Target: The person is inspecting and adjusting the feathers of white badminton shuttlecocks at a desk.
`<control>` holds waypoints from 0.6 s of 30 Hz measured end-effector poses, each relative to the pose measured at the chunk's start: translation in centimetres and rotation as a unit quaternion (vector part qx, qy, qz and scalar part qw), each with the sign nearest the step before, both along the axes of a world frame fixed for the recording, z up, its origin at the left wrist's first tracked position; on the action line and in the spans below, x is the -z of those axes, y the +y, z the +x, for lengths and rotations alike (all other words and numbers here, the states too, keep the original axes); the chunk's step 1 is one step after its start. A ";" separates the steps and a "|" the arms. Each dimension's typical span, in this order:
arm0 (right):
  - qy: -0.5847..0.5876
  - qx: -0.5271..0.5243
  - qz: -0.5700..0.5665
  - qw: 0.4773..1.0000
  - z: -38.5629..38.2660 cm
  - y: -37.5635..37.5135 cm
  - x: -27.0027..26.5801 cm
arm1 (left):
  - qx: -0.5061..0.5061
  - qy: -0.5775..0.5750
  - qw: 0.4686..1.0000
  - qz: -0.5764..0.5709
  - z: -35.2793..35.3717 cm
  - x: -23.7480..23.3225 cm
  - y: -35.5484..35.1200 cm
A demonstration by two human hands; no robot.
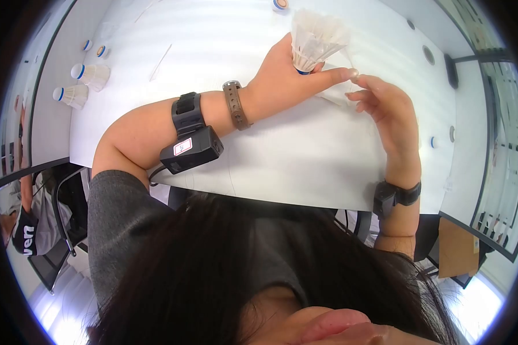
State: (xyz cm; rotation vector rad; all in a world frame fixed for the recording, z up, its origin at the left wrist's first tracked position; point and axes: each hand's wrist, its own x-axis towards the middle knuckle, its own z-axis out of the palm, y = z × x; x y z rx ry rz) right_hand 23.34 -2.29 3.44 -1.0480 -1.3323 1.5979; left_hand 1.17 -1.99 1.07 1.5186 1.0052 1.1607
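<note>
My left hand (288, 72) holds a white feather shuttlecock (320, 39) low down by its blue-banded base, feathers spreading upward. The left thumb stretches out to the right, and its tip meets the fingertips of my right hand (388, 106). The right fingers are curled inward; what they pinch, if anything, I cannot tell. A thin pale sliver, like a feather, shows just above the meeting fingertips. Black straps with small boxes circle both forearms, and a brown watch strap is on the left wrist.
Two shuttlecocks (82, 85) lie on the white table (259, 155) at left, near small cork heads (101, 51). A loose feather (161, 62) lies right of them. Another cork head (280, 4) is at the far edge. Low partitions flank the table; another person sits at far left.
</note>
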 end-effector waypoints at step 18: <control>-0.193 0.006 0.146 0.970 -2.3 -1.9 -0.8 | 0.117 -0.073 0.990 -0.015 0.1 0.7 -0.1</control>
